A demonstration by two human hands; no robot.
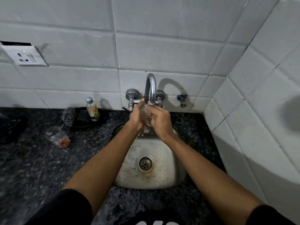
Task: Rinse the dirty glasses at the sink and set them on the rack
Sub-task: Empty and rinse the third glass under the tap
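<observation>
Grip: while water is pouring from the spout, the left hand (137,114) and right hand (159,118) are both curling round a clear glass (146,116), fingers wrapping its smooth sides from either flank.
Glass in hand: it is sitting between the two palms right under the tap mouth, above the back of the basin; water is splashing off its lower end.
Tap: a curved, shiny chrome faucet (151,88) is arching out from the wall, with a round metal knob on each side.
Sink: a rounded steel sink (170,172) is showing dull, speckled and stained, with a ringed metal drain (145,163) lying in its floor.
Second glass: another clear tumbler (57,137) is lying tipped on the counter well left of the basin, reddish residue sitting in its base.
Counter: dark, flecked stone countertop (32,168) is wrapping round the basin.
Back left: a small bottle (92,109) with a grey cap is standing upright beside a wiry scrubber (69,116).
Wall: glossy white tiles (162,46) are rising behind, with a white socket (26,56) at left.
</observation>
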